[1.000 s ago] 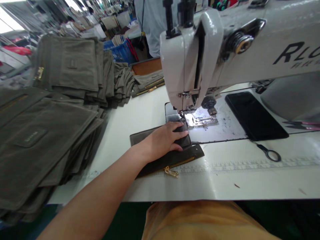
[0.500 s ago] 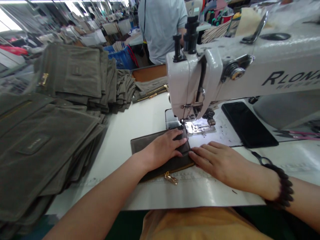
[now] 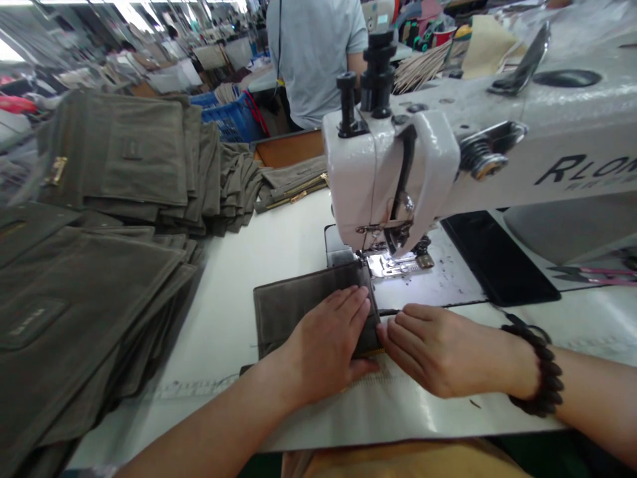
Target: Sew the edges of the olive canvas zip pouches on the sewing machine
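One fabric piece (image 3: 288, 305) | left hand (image 3: 328, 345) flat atop, right hand (image 3: 438, 348) curled at edge, pinch unclear | likely aligning; next needs steady guiding

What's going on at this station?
A person is working at a sewing machine. Their left hand lies flat on a dark fabric piece, while the right hand is at its right edge, fingers curled; whether they pinch it is unclear. The piece's far right corner is at the machine's needle end. Similar fabric pieces are stacked to the left, and a black phone lies to the right.
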A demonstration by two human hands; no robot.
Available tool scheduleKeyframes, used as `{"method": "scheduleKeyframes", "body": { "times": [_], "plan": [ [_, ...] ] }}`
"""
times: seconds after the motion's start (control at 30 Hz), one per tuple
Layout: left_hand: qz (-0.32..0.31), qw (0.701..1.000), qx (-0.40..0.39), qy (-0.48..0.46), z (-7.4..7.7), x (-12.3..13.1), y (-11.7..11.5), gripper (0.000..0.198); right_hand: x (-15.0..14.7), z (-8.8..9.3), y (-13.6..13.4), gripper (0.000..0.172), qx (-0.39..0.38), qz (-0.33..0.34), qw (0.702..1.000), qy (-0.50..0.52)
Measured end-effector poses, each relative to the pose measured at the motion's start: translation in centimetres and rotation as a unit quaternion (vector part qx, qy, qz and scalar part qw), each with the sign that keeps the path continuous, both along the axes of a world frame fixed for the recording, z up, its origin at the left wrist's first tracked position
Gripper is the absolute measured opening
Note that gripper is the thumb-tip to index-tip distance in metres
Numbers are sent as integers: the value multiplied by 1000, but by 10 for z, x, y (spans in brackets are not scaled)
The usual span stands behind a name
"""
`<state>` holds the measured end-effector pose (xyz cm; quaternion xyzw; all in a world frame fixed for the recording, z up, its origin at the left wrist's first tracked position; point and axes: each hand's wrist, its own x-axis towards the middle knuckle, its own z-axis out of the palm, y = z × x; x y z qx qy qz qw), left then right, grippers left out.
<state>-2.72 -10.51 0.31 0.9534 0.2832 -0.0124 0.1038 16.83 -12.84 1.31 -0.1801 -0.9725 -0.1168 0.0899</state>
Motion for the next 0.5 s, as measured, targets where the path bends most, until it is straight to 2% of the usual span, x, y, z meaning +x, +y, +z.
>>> {"method": "scheduleKeyframes", "body": {
  "times": [0.27, 0.5],
  "plan": [
    [-2, 1000, 31, 2, -1, 3, 3, 71, 2, -10, 0, 17, -34, -30, 999, 6],
    [7, 1000, 25, -14, -4, 5, 13, 62, 2, -15, 7, 16, -36, -62, 997, 14]
  ]
}}
